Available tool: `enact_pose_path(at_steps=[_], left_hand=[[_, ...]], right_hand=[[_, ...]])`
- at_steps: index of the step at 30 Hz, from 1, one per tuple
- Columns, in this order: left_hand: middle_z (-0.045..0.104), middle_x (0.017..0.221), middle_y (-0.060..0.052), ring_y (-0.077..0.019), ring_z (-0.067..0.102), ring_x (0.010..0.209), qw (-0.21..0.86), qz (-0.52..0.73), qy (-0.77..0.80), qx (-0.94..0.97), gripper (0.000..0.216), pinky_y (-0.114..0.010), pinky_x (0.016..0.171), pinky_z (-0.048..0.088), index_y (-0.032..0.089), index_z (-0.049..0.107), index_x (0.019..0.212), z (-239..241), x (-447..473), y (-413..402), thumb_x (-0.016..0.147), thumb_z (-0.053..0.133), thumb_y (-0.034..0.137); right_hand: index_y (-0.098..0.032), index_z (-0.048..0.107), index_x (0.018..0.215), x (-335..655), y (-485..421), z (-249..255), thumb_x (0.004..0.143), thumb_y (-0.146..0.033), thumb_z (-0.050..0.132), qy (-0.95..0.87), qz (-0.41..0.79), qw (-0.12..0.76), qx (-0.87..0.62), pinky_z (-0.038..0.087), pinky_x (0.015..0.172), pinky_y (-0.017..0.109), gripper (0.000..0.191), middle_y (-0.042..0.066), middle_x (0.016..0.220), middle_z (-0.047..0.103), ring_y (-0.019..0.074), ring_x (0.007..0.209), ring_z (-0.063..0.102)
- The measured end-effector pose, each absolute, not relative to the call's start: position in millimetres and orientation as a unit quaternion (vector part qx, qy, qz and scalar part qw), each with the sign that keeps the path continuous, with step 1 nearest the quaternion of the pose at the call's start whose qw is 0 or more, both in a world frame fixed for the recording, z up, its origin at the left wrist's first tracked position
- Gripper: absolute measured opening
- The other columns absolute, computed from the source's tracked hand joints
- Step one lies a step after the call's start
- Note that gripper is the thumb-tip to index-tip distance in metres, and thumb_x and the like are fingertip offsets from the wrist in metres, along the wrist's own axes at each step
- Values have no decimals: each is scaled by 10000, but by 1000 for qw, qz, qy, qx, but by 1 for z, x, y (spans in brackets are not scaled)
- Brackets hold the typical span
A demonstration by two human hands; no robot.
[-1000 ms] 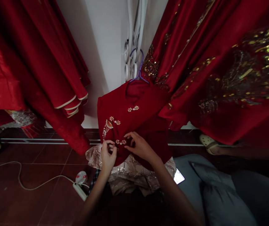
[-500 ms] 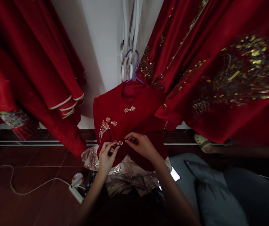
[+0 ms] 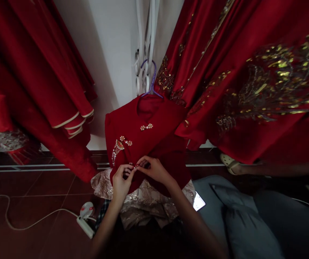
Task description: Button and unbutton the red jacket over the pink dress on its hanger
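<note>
A red jacket [image 3: 160, 118] hangs on a purple hanger [image 3: 152, 86], its lower part spread over my lap. Pearl-flower ornaments sit on its front: a clasp [image 3: 146, 127] near the neckline and a tasselled brooch [image 3: 119, 145] at the left. My left hand [image 3: 122, 180] pinches a small beaded flower clasp [image 3: 134, 166] low on the front. From the other side, my right hand [image 3: 153, 169] meets it with thumb and finger closed at the same clasp. The fingertips cover most of that clasp. Whether a needle or thread is there I cannot tell.
Red garments [image 3: 70, 72] hang at the left, and a gold-sequined red gown [image 3: 251, 90] hangs at the right. A power strip [image 3: 85, 226] with a cord lies on the floor. A lit phone [image 3: 198, 202] rests beside a grey cushion [image 3: 241, 216]. Another person's clog-shod foot [image 3: 230, 163] shows at right.
My right hand has moved left and slightly down, so its fingertips now meet my left hand's at the clasp. The whole view has shifted slightly.
</note>
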State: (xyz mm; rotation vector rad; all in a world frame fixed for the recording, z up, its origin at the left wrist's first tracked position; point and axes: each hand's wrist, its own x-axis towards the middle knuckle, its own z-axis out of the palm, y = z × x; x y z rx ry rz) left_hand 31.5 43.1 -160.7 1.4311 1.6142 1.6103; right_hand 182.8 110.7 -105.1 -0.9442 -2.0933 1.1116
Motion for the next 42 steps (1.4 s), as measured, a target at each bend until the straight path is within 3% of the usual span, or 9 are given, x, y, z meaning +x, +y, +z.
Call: enact_pose_path(at_steps=[18, 24, 28, 32, 35, 39, 42], left_hand=[[659, 780, -23, -129, 643, 708, 234, 601, 573, 505, 175, -261, 689, 566, 169, 641, 812, -151, 35, 41, 762, 661, 336], [659, 732, -20, -117, 642, 655, 313, 587, 564, 489, 283, -228, 613, 549, 164, 597, 855, -143, 31, 45, 691, 723, 357], [649, 714, -17, -98, 607, 575, 421, 593, 525, 442, 366, -222, 564, 530, 149, 605, 896, -123, 17, 56, 671, 731, 408], [698, 916, -100, -138, 666, 748, 490, 641, 480, 344, 390, -276, 739, 552, 116, 668, 968, -99, 8, 80, 736, 672, 430], [688, 1044, -130, -159, 674, 850, 540, 650, 430, 317, 433, -298, 815, 536, 133, 661, 1075, -88, 11, 99, 755, 658, 423], [682, 1093, -114, -148, 661, 915, 544, 659, 427, 296, 396, -251, 820, 516, 163, 687, 1047, -88, 16, 114, 704, 710, 360], [674, 1112, -120, -151, 660, 885, 495, 674, 465, 291, 365, -235, 739, 522, 147, 712, 968, -93, 18, 118, 666, 721, 353]], right_hand=[[-160, 650, 921, 187, 109, -98, 802, -285, 619, -780, 443, 281, -341, 478, 709, 240, 175, 42, 860, 700, 127, 780, 634], [-162, 649, 944, 190, 115, -104, 801, -301, 621, -772, 461, 279, -337, 492, 728, 265, 201, 52, 879, 697, 138, 794, 633], [-164, 650, 944, 198, 111, -88, 779, -365, 647, -741, 533, 258, -316, 496, 642, 244, 260, 41, 854, 680, 121, 719, 618], [-167, 634, 936, 215, 104, -62, 751, -400, 678, -697, 626, 218, -276, 480, 563, 219, 300, 22, 822, 662, 89, 616, 579], [-165, 630, 919, 223, 102, -53, 742, -396, 690, -685, 631, 230, -282, 475, 559, 208, 297, 22, 820, 657, 83, 618, 573], [-169, 636, 910, 224, 103, -54, 734, -379, 700, -686, 624, 244, -283, 475, 574, 203, 282, 19, 819, 657, 79, 631, 576], [-173, 643, 907, 219, 103, -56, 728, -379, 703, -690, 623, 233, -284, 482, 571, 205, 280, 12, 811, 655, 80, 627, 579]])
